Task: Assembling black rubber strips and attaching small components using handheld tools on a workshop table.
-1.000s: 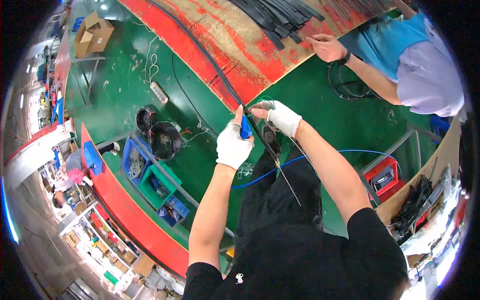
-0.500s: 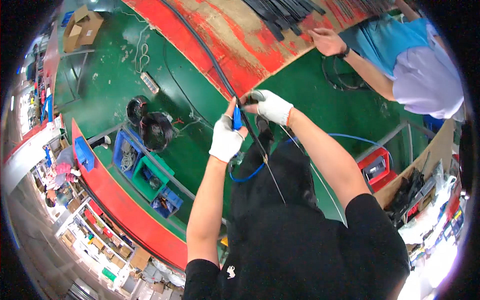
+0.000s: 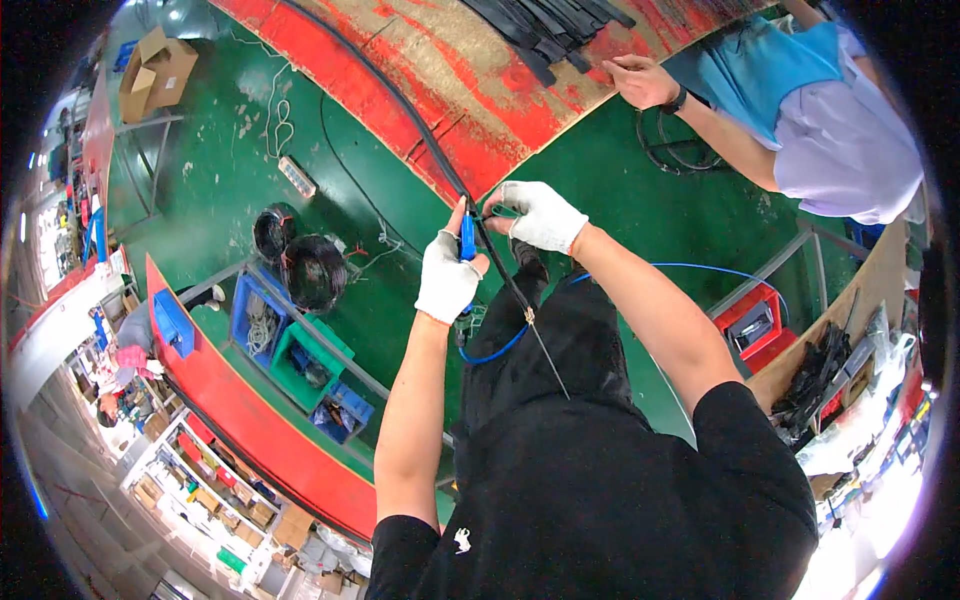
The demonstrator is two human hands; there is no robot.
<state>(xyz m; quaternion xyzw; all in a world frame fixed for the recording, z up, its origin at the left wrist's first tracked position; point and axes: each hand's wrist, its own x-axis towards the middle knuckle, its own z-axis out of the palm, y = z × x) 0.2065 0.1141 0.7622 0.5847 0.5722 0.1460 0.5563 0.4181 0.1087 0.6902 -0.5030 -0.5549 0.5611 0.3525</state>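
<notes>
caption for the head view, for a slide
Gloved left hand holds a blue tool against a black cable pinched by the right hand.

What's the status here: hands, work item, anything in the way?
Left hand gloved, shut on blue tool. Right hand gloved, pinching black cable at the tool. Co-worker's hand apart, on the red table.

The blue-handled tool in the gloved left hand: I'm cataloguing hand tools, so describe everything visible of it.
The blue-handled tool is small and slim, with a glossy, plastic-looking handle. It stands nearly upright in the left hand, which wears a white glove. Its top meets the black cable pinched by the right hand. Its working end is hidden.
</notes>
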